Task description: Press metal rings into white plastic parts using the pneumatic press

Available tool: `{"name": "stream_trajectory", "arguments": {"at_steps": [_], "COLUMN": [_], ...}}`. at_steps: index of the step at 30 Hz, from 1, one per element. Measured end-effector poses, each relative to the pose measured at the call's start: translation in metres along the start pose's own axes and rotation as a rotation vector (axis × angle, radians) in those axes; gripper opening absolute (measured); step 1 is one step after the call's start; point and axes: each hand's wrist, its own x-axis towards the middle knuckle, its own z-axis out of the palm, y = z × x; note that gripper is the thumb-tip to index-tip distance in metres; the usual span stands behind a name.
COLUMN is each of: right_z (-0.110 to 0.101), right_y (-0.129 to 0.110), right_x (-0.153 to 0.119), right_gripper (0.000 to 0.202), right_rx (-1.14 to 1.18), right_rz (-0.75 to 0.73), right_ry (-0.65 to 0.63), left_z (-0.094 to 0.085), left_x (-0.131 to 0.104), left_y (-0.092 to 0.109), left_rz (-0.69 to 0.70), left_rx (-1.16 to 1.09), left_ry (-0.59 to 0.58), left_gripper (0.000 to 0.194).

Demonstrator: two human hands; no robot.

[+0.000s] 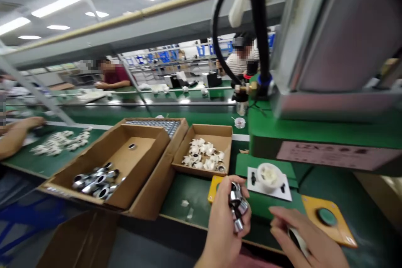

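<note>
A bulky green machine (320,127) is overhanging the tabletop (176,194) at right, limiting headroom. A large cardboard box (157,180) is standing leftward, at the front edge. Over that edge, the left hand (222,213) is cradling several metal rings (237,207), best kept cupped against spilling; the right hand (304,234) is grasping a partly hidden ring-like piece (297,240), near a green button (326,217) worth avoiding.

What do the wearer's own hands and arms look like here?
The ungloved left hand and ungloved right hand show no cuff or sleeve before the frame cuts them off. Dull reddish cloth at the bottom edge may be the wearer's clothing.
</note>
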Motion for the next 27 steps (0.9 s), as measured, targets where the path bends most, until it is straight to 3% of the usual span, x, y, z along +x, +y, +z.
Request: {"name": "stream_trajectory", "arguments": {"at_steps": [2,4,9,13,15,18,22,24,27], "right_z": [-0.005,-0.006,0.005,0.010,0.009,0.003,-0.009,-0.015,-0.020], "right_y": [-0.008,-0.014,-0.014,-0.013,-0.013,-0.012,-0.014,-0.017,-0.019], "right_x": [0.008,0.013,0.014,0.015,0.016,0.018,0.034,0.049,0.075], "right_gripper": [0.022,0.023,0.020,0.015,0.019,0.024,0.029,0.026,0.014], "right_rx": [-0.021,-0.054,-0.131,-0.127,-0.035,0.276,1.064,1.423,1.720], "right_rz": [0.016,0.001,0.006,-0.016,0.012,0.256,0.792,0.902,1.018], "right_ry": [0.021,0.014,-0.011,0.040,0.051,-0.012,0.082,0.159,0.223], "left_z": [0.009,0.016,0.018,0.010,0.007,0.000,-0.011,-0.015,-0.015], "left_x": [-0.001,-0.003,-0.006,-0.003,-0.001,0.003,0.008,0.010,0.009], "left_y": [-0.024,-0.035,-0.039,-0.043,-0.042,-0.037,-0.034,-0.033,-0.031], "left_rz": [-0.013,-0.033,-0.171,-0.042,-0.050,-0.187,-0.211,-0.244,-0.262], "left_rx": [0.032,0.048,0.166,0.212,0.169,0.031,-0.158,-0.204,-0.217], "left_ry": [0.015,-0.008,0.009,0.042,0.029,-0.007,-0.087,-0.175,-0.280], "left_gripper": [0.029,0.029,0.033,0.037,0.037,0.033,0.028,0.030,0.039]}}
